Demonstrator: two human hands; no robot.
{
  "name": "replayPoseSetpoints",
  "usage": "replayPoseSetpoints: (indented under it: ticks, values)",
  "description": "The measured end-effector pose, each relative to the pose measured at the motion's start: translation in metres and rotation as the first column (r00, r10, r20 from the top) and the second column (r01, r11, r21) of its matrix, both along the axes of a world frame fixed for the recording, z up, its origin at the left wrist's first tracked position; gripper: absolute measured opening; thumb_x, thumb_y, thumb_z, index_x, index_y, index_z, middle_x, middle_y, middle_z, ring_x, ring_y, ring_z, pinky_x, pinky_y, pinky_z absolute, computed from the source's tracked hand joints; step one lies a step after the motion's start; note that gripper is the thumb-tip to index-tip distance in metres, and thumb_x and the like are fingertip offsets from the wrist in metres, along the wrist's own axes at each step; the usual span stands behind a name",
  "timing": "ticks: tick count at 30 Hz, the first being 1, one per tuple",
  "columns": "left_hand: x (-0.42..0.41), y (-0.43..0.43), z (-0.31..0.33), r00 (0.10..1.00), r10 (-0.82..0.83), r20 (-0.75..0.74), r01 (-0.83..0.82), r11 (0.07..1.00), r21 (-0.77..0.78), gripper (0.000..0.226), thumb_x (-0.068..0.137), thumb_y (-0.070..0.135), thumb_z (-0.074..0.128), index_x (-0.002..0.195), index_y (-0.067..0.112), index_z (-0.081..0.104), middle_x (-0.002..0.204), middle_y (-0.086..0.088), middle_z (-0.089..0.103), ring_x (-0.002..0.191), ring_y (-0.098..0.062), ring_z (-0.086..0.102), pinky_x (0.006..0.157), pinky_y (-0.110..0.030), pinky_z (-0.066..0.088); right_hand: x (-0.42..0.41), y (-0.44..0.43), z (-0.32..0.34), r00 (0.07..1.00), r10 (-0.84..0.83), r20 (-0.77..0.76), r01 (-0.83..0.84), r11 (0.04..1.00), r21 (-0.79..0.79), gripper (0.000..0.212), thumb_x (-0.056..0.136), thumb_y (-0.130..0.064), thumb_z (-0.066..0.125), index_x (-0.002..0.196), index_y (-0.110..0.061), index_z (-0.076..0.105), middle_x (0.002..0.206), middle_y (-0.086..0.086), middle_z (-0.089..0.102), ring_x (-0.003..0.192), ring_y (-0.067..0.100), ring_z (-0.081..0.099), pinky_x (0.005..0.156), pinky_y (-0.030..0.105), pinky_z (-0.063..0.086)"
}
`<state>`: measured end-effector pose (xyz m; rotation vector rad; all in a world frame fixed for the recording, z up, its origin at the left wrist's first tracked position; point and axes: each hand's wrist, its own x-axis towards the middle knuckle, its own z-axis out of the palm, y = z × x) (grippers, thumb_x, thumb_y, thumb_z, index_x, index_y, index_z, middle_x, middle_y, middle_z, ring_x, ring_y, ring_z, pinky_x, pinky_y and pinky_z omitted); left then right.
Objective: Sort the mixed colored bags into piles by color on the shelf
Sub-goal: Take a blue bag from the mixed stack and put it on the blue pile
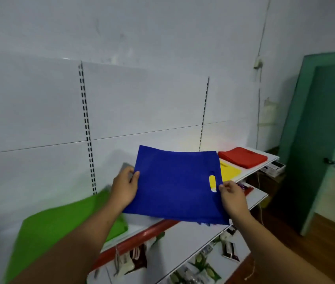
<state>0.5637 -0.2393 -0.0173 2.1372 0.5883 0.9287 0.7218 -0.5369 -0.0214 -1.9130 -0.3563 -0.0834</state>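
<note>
You hold the blue bag [174,185] flat above the shelf [248,171], your left hand [124,187] pinching its left edge and your right hand [233,198] pinching its right edge by the handle slot. Left of the blue bag lies a green pile [60,228]; right of it a yellow bag [231,171], then a red pile [242,157]. Judgement: three colours sorted, blue unplaced

Dim, bluish, even light; soft throughout; green bags [60,232] motion-blurred; edges bowed.

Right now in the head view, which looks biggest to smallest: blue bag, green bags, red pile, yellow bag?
1. blue bag and green bags: about alike; the green is nearer, blurred and partly hidden, so I won't rank them.
2. red pile.
3. yellow bag, mostly hidden behind the blue one.
</note>
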Motion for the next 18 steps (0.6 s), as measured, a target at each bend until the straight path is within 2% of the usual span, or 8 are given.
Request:
replayPoseSetpoints:
  ticks: [2,5,10,14,18]
  values:
    - [0.035,-0.032,0.002,0.999,-0.046,0.003,0.046,0.999,0.007,0.021,0.103,0.035,0.048,0.087,0.023,0.054,0.080,0.002,0.064,0.072,-0.014,0.060,0.063,-0.033,0.047,0.025,-0.039,-0.003,0.999,-0.034,-0.013,0.034,0.999,0.012,0.018,0.100,-0.020,0.051,0.089,-0.015,0.064,0.090,0.006,0.068,0.087,0.028,0.064,0.083,0.049,0.052]
    - [0.076,-0.073,0.006,0.995,-0.097,-0.002,0.097,0.995,-0.017,0.022,0.105,0.032,0.045,0.089,0.020,0.054,0.081,0.000,0.063,0.072,-0.014,0.058,0.060,-0.030,0.043,0.055,-0.080,-0.006,0.996,-0.086,-0.028,0.087,0.996,0.009,0.018,0.101,-0.027,0.050,0.092,-0.023,0.065,0.094,0.000,0.068,0.089,0.024,0.066,0.084,0.056,0.054]
    - [0.127,-0.106,-0.004,0.988,-0.146,-0.045,0.145,0.989,-0.036,0.021,0.105,0.035,0.044,0.092,0.023,0.055,0.086,0.002,0.064,0.076,-0.015,0.061,0.061,-0.028,0.047,0.092,-0.115,-0.013,0.990,-0.125,-0.065,0.125,0.992,-0.005,0.014,0.103,-0.032,0.048,0.098,-0.029,0.061,0.100,-0.003,0.066,0.094,0.020,0.066,0.086,0.051,0.057]
    - [0.166,-0.106,-0.016,0.988,-0.138,-0.066,0.137,0.990,-0.022,0.020,0.104,0.034,0.047,0.093,0.021,0.056,0.083,0.001,0.063,0.072,-0.012,0.059,0.057,-0.021,0.039,0.126,-0.123,-0.023,0.991,-0.123,-0.050,0.123,0.992,0.005,0.011,0.102,-0.033,0.050,0.098,-0.033,0.060,0.101,-0.006,0.066,0.094,0.018,0.067,0.085,0.051,0.058]
    - [0.197,-0.091,-0.024,0.992,-0.095,-0.080,0.093,0.995,-0.019,0.024,0.103,0.030,0.052,0.084,0.016,0.059,0.075,-0.005,0.063,0.069,-0.017,0.058,0.057,-0.024,0.042,0.163,-0.105,-0.028,0.993,-0.108,-0.036,0.108,0.994,-0.006,0.012,0.102,-0.028,0.051,0.095,-0.026,0.060,0.095,-0.003,0.067,0.089,0.018,0.066,0.080,0.048,0.058]
